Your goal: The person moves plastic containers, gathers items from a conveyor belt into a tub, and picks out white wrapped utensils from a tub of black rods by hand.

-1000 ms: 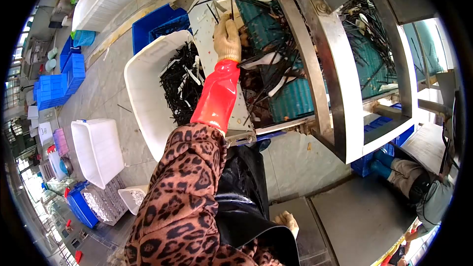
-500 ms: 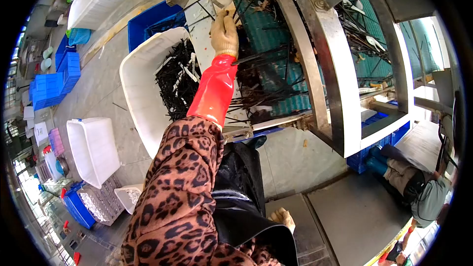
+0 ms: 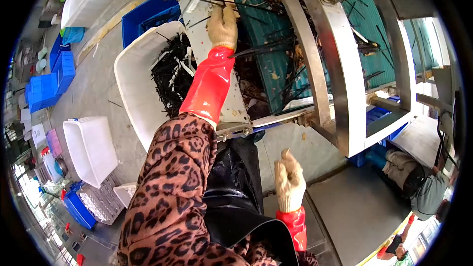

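My left hand (image 3: 222, 27), in a cream knit glove with a red sleeve cover, reaches over a white board (image 3: 199, 44) beside the belt. Its fingers are stretched with a gap between them, and thin black sticks (image 3: 219, 4) lie at the fingertips. Whether the tips touch those sticks is unclear. Past the hand, the green ribbed belt (image 3: 253, 24) carries more black sticks and scraps. My right hand (image 3: 289, 182), gloved the same way, is raised near my apron, fingers partly bent and apart, holding nothing visible.
A white tub (image 3: 135, 88) full of black sticks (image 3: 170, 76) stands left of the board, with a blue crate (image 3: 148, 17) behind it. Metal frame posts (image 3: 340, 59) rise at the right. Another white tub (image 3: 91, 148) is on the floor. A person (image 3: 419, 182) is at far right.
My right hand has risen from low beside the apron. The left hand's fingers have spread near the sticks. Sticks and white pieces on the belt have shifted, baring more green.
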Motion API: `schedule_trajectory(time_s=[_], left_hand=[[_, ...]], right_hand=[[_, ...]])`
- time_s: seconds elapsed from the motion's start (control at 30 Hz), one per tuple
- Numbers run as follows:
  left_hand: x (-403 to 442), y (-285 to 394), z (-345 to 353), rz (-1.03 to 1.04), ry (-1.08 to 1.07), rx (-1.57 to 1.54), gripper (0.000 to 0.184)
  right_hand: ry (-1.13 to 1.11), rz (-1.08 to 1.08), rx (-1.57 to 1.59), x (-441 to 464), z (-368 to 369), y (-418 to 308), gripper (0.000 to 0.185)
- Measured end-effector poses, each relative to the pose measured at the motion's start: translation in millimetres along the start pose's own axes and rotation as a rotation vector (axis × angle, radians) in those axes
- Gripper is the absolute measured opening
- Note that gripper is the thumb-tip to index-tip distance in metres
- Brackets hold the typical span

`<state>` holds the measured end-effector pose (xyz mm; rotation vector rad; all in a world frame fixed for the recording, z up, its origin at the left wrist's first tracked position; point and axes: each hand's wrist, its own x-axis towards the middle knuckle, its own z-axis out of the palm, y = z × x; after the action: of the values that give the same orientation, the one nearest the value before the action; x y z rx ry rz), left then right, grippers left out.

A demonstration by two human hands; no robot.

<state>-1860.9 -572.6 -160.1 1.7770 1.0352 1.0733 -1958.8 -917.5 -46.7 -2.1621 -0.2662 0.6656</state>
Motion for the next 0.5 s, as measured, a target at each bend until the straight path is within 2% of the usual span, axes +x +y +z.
schedule_trajectory(time_s=[0.03, 0.07, 0.17, 0.33, 0.5], left_hand=[[3.9, -14.1, 4.3, 0.048, 0.071, 0.055, 0.031], [6.2, -28.3, 5.2, 0.028, 0.020, 0.004, 0.034], [11.4, -36.6, 5.4, 0.079, 0.078, 0.057, 0.036], [20.1, -17.8, -2.2, 0.221, 0.065, 0.239, 0.038], [34.0, -22.8, 4.7, 0.199, 0.085, 0.190, 0.039]], right_hand=[[-0.016, -0.011, 0.069, 13.0, 5.9, -6.9, 0.015], [-0.023, -0.022, 0.069, 21.4, 11.0, -15.0, 0.015], [0.004, 0.122, 0.344, 29.4, 23.1, -34.1, 0.016], [-0.100, 0.066, 0.246, 18.6, 40.7, -24.3, 0.022], [-0.132, 0.042, 0.213, 19.1, 51.3, -9.2, 0.026]])
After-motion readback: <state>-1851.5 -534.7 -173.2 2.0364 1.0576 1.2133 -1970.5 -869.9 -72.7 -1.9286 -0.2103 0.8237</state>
